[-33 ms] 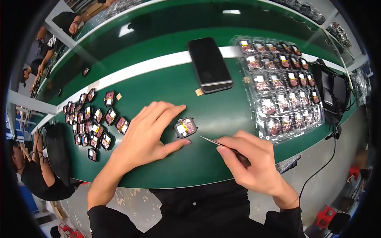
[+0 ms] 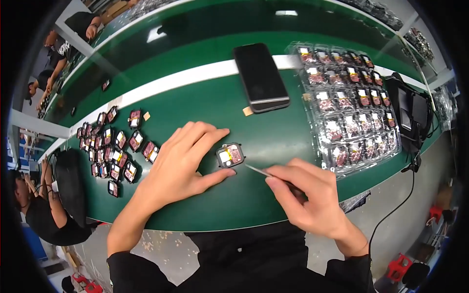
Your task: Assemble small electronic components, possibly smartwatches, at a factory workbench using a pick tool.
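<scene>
A small square watch-like module (image 2: 230, 156), black-rimmed with a white patch, yellow strip and reddish board, lies on the green worktop in front of me. My left hand (image 2: 183, 163) rests left of it, fingers and thumb spread around its left side. The thumb tip is at its lower edge; whether it touches I cannot tell. My right hand (image 2: 308, 198) pinches a thin metal tool, seemingly tweezers (image 2: 260, 171), whose tip points at the module's lower right corner, just short of it. The tool's back end is hidden in my palm.
Several similar modules (image 2: 108, 146) lie loosely clustered at left. Clear plastic trays (image 2: 328, 171) filled with modules stand at right, beside a black bag (image 2: 413, 112) with a cable. A black phone (image 2: 261, 75) lies at the back. Other people work at far left.
The tool's tip has moved very slightly up and left, closer to the module. The view has shifted a little; otherwise both hands hold nearly the same pose.
</scene>
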{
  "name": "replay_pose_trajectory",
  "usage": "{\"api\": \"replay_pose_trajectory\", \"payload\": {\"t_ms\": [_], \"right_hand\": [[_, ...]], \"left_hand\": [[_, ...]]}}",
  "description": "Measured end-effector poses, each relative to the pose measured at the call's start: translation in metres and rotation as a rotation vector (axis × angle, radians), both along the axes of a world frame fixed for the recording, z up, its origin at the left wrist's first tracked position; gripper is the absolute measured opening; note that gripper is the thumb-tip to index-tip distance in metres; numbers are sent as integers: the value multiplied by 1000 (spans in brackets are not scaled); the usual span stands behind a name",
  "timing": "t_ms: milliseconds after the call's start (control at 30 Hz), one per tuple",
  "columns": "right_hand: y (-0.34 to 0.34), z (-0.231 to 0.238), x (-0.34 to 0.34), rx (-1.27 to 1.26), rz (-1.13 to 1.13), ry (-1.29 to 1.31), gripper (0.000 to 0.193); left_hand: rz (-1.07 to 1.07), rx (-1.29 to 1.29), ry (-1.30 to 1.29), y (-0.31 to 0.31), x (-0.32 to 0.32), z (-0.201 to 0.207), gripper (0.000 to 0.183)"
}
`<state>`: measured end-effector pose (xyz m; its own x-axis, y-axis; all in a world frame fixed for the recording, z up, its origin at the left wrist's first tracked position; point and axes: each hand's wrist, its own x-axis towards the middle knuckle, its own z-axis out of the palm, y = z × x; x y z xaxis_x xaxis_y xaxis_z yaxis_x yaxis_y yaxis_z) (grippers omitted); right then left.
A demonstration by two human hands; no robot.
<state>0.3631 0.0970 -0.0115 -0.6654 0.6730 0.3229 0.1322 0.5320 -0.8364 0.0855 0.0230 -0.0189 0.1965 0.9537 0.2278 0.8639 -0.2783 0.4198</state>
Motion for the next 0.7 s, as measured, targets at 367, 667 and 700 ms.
{"api": "replay_pose_trajectory", "payload": {"t_ms": [367, 667, 700], "right_hand": [[11, -29, -13, -26, -54, 35, 10], [9, -31, -22, 37, -39, -101, 13], [9, -31, -22, 46, -48, -111, 14]], "left_hand": [[-81, -40, -182, -1, -10, -10, 54], [-135, -131, -202, 3, -8, -7, 56], [-134, -136, -199, 3, -8, -7, 57]]}}
